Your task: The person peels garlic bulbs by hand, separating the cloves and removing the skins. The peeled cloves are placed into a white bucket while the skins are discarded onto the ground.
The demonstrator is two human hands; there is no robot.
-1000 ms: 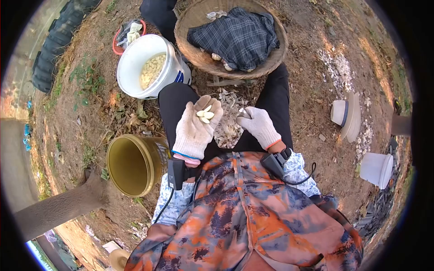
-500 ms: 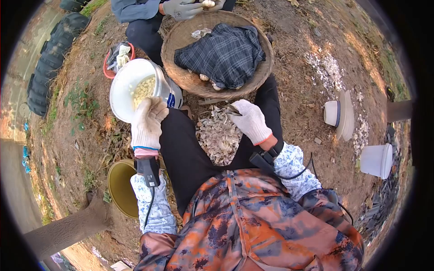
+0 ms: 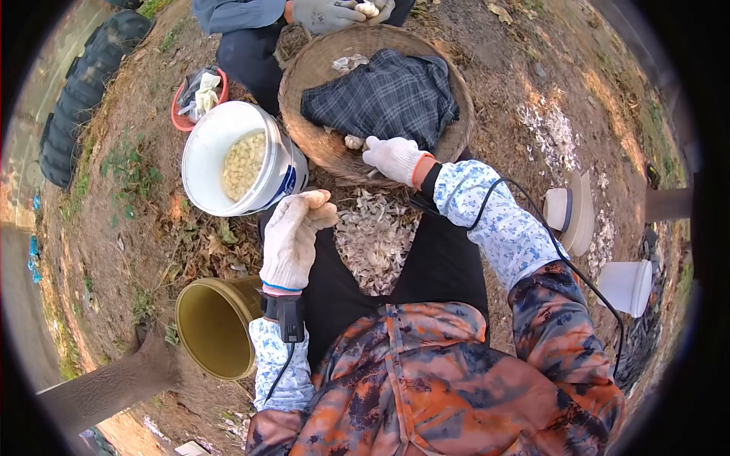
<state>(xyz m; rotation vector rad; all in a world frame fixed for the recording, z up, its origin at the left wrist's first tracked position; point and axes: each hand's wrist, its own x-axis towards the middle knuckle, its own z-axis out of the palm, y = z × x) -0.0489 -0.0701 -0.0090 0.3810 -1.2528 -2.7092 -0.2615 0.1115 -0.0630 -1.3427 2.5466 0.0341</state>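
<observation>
My right hand (image 3: 395, 161), in a white knitted glove, reaches over the near rim of a wicker basket (image 3: 310, 154). Its fingertips are beside a garlic bulb (image 3: 353, 142), at the edge of a dark plaid cloth (image 3: 380, 95). A small knife (image 3: 373, 174) seems to be held under that hand; only a bit of it shows. My left hand (image 3: 298, 237), gloved too, is raised over my left thigh, fingers loosely bent and apart, with nothing visible in them. To its upper left, a white bucket (image 3: 199, 156) holds peeled garlic cloves (image 3: 244, 166).
Garlic skins (image 3: 376, 243) are heaped between my legs. A co-worker's gloved hands (image 3: 327, 14) hold garlic beyond the basket. A yellowish bucket (image 3: 217, 327) lies at left, a red basin (image 3: 181, 114) behind. At right are a hat (image 3: 579, 213) and a white tub (image 3: 627, 287).
My right hand has moved forward from above the skins to the basket's near edge. My left hand has drawn back from the white bucket toward me and to the right, its fingers more bent.
</observation>
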